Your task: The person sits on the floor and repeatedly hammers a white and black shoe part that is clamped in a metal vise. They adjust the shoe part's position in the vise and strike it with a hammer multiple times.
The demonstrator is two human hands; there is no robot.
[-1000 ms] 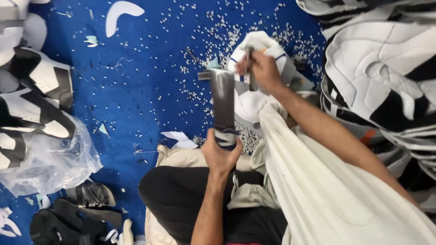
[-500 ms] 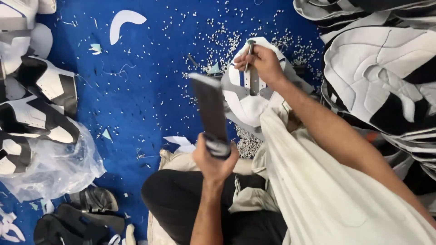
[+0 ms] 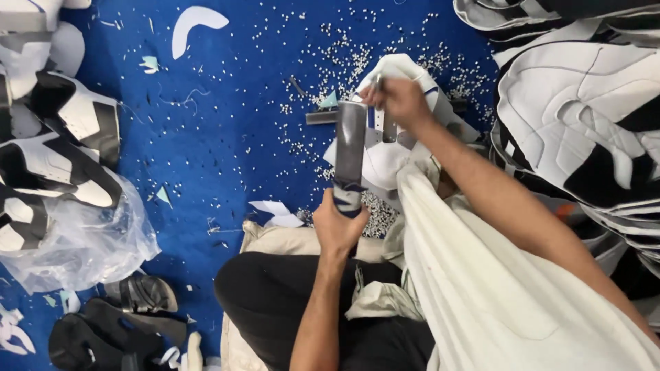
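Nearest the camera, the left hand rises from the lap with its forearm pointing straight up the frame. Its fingers curl tightly round the lower end of a flat dark mallet. The mallet's long axis runs almost vertically in the view, leaning slightly right, its far end pointing away from the person. Just beyond, the right hand reaches in from the lower right along an outstretched arm. Its fingers pinch a thin metal punch held upright against a white shoe upper that lies on the blue mat. Small white pellets lie scattered farther out.
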